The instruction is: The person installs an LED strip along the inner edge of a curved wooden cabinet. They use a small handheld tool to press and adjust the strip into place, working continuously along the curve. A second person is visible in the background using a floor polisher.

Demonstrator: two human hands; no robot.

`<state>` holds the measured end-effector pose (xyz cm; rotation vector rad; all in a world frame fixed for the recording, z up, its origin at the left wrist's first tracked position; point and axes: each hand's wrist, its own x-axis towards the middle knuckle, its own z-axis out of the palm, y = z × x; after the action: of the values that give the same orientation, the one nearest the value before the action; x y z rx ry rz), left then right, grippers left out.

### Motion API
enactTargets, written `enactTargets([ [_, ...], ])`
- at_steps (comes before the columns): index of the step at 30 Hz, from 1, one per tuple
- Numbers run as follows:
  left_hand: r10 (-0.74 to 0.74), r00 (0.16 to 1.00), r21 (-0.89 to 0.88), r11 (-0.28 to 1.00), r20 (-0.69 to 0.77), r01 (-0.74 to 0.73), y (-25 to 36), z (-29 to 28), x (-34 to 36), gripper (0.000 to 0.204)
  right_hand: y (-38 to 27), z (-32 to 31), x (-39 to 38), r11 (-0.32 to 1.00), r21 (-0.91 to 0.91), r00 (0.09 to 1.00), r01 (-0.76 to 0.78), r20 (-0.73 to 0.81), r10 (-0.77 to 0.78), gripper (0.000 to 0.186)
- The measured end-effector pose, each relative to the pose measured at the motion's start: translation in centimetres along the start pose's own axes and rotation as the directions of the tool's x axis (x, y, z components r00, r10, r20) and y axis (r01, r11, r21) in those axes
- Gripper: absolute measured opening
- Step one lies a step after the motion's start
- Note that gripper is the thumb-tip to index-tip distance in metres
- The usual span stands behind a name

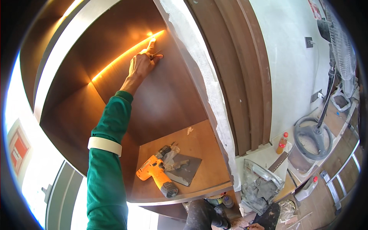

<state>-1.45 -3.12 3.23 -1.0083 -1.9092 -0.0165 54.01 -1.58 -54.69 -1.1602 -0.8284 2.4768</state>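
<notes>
Brown cabinet niche (pixel 168 96), lit strip (pixel 119 59) (glowing), left hand (pixel 141 65) pressing, orange drill (pixel 155 172) below.

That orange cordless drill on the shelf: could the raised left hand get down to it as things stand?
Probably yes. The left hand is up at the lit strip, and nothing stands between it and the orange cordless drill lying on the shelf below.

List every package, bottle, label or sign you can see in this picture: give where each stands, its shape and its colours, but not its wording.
Sign: far left edge, a rectangular panel, red and orange in a pale frame.
Sign: top right on the pale wall, a small red and white sheet.
Bottle: right of the cabinet, slim, orange liquid, red cap.
Jug: lower right on the floor, whitish plastic, red cap.
</notes>
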Motion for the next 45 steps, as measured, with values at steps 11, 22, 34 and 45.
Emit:
enactTargets([
  [11, -0.089, 0.992, 0.009, 0.996, 0.091, 0.089, -0.8, 0.3, 1.0, 0.049, 0.2, 0.3, 0.6, 0.998, -0.063, 1.0, -0.013, -0.005, 0.013, 0.013],
  [22, -0.07, 0.995, -0.003, 0.998, 0.067, 0.07, 1.6, -1.2, 0.0, 0.035, 0.0, -0.2, 0.0, 0.997, -0.059, 0.997, 0.058, 0.054, -0.054, 0.017],
  [34, -0.326, 0.883, -0.766, 0.449, 0.339, 0.46, 6.5, -4.0, -19.0, 0.024, -11.3, 15.6, -9.1, 0.783, -0.06, 0.675, 0.619, 0.55, -0.491, 0.029],
  [45, -0.586, 0.731, -0.797, 0.224, 0.35, 0.561, 4.0, -3.3, -25.9, 0.025, -16.4, 36.8, 0.2, -0.343, -0.642, 0.244, 0.686, 0.647, -0.723, 0.025],
])
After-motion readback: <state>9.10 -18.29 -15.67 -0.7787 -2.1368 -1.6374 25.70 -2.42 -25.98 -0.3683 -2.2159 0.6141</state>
